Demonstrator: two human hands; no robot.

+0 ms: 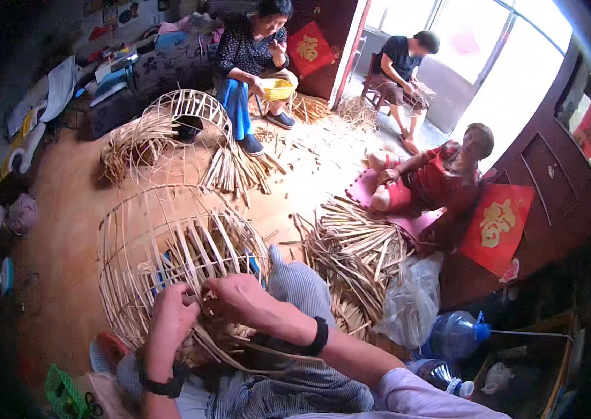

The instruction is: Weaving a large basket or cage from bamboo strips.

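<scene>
In front of me stands a half-woven basket frame (125,269) of pale, flat strips, rounded and open-meshed, resting by my legs. My left hand (172,315) is at its near edge, fingers curled in a pinch on a strip. Close to its right, my right hand (243,299) is bent over the same edge with its fingers closed on a strip; its fingertips are partly hidden. Loose strip ends (212,347) hang below my hands over my lap. Blue pieces show through the mesh behind the strips. Dark bands circle both wrists.
A pile of strips (358,244) lies to the right, beside a plastic bag (413,297) and large bottles (452,335). Another basket frame (194,105) stands farther back. Three people sit beyond, one holding a yellow bowl (278,89). A green basket (65,394) and scissors (92,403) are lower left.
</scene>
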